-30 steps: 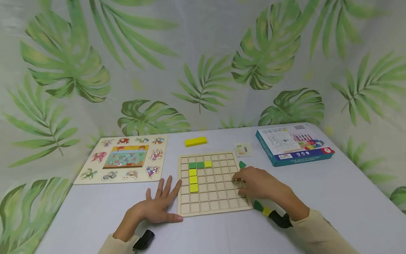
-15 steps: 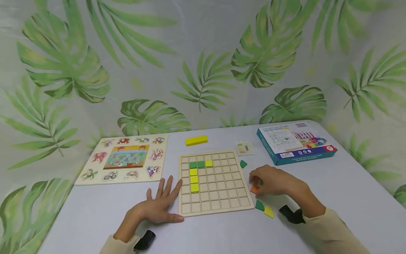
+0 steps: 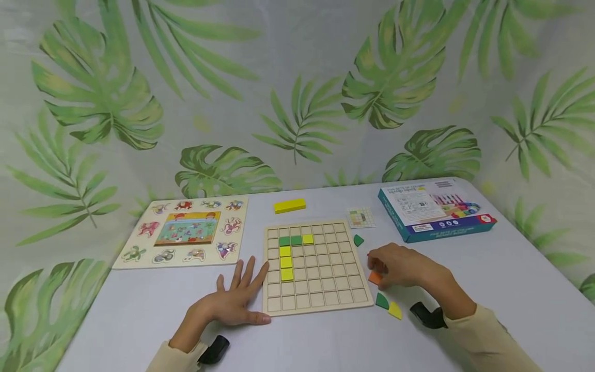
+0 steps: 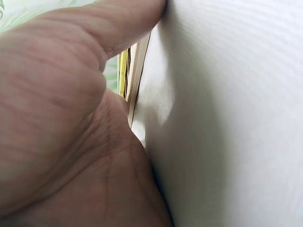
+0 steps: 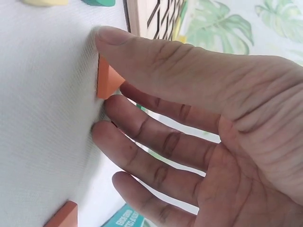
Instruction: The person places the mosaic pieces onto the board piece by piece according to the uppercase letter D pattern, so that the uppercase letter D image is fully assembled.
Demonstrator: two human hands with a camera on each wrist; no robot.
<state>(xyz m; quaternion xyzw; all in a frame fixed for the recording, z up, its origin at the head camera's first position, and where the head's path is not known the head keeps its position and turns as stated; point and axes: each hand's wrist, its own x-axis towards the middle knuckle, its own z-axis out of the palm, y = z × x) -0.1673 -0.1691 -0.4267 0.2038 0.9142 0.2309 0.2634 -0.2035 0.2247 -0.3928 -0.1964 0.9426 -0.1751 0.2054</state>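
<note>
Head view: left hand (image 3: 230, 302) lies flat on the table (image 3: 488, 289), fingers spread, fingertips at the left edge of the grid board (image 3: 315, 267); holds nothing. Right hand (image 3: 400, 266) is arched over the table just right of the board, thumb and fingers pinching an orange piece (image 3: 374, 277). Right wrist view adds a second orange piece (image 5: 61, 217) lying near the fingers, hidden from the head camera.
</note>
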